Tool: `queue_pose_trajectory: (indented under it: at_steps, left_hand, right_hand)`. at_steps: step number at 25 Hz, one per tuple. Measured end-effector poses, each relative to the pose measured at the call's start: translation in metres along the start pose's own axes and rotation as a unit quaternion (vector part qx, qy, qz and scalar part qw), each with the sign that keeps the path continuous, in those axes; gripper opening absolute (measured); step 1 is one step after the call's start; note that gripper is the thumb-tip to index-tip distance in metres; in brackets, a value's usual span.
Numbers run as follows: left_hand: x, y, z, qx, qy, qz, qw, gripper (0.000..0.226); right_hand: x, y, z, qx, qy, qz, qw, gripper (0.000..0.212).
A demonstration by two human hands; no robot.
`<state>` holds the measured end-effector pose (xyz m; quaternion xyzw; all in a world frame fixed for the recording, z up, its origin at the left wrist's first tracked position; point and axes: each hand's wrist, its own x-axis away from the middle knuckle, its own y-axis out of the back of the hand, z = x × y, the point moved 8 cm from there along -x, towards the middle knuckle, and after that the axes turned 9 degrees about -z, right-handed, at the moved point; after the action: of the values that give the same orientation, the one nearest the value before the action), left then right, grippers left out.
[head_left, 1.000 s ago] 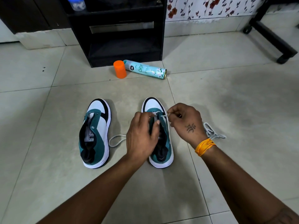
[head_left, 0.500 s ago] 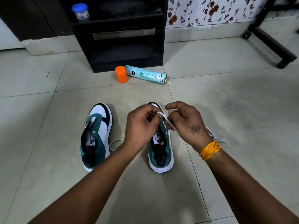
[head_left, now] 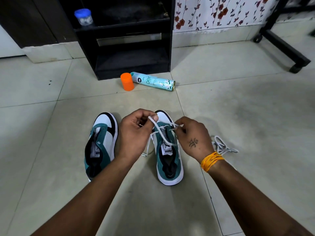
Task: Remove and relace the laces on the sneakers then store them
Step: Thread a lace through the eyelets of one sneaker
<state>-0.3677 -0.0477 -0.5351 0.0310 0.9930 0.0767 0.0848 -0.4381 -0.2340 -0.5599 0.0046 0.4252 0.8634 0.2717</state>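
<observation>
Two green, white and black sneakers stand side by side on the tiled floor, toes pointing away. The left sneaker [head_left: 102, 143] has no lace. Over the right sneaker [head_left: 167, 157] my left hand [head_left: 136, 133] pinches one strand of a white lace [head_left: 159, 132] between thumb and forefinger, lifted above the toe. My right hand [head_left: 192, 137] pinches the other strand close to the right-side eyelets. The lace crosses over the tongue. A second loose white lace [head_left: 223, 146] lies in a heap on the floor behind my right wrist.
An orange cap [head_left: 127, 81] stands beside a teal spray can [head_left: 153, 81] lying on the floor in front of a black shelf unit [head_left: 122, 40]. A blue-lidded jar [head_left: 83, 17] sits on its shelf. A black wheeled frame leg [head_left: 288, 48] crosses the far right.
My left hand has risen from the sneaker's tongue and drawn a lace strand up and left. My right hand has shifted slightly right along the eyelets. The view has tilted up a little.
</observation>
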Motion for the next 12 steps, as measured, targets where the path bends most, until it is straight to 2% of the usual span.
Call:
queue_pose_trajectory:
  at_steps: [2, 5, 10, 12]
  left_hand:
    - [0.003, -0.005, -0.002, 0.018, 0.006, 0.009, 1.000, 0.009]
    - [0.005, -0.011, -0.010, 0.038, 0.006, 0.020, 0.999, 0.009]
    - [-0.001, -0.001, -0.010, 0.030, -0.005, 0.000, 1.000, 0.006]
    - [0.001, -0.002, -0.009, 0.025, -0.022, 0.014, 0.999, 0.001]
  right_hand:
    - [0.000, 0.006, 0.026, -0.054, 0.053, -0.008, 0.997, 0.022]
    - [0.001, 0.010, 0.053, -0.096, 0.120, -0.026, 0.988, 0.008]
    - [-0.003, 0.007, 0.004, 0.040, 0.011, -0.054, 0.998, 0.012]
    - [-0.001, 0.006, 0.009, 0.022, 0.023, -0.042, 0.999, 0.015]
